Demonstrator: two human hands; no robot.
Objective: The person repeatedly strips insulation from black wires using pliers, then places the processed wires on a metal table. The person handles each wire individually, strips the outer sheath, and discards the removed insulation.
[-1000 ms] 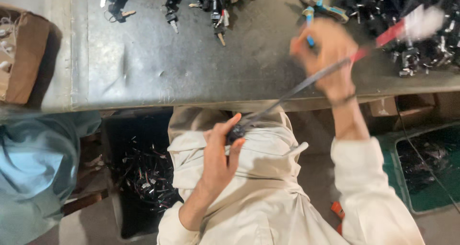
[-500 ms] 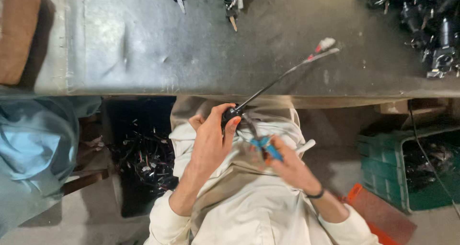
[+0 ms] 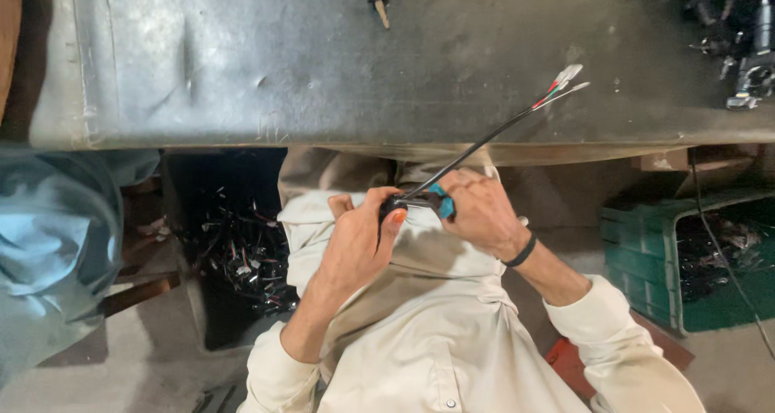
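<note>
Fingers of the left hand pinch a black cable at its thick end, while the right hand closes on a blue-handled tool beside it, just below the bench. The cable looks light and springy; its bared wires, over the bench, seem delicate, so the sheath is the safer hold.

Workshop: scuffed metal workbench, crates of cable parts, concrete floor.
</note>
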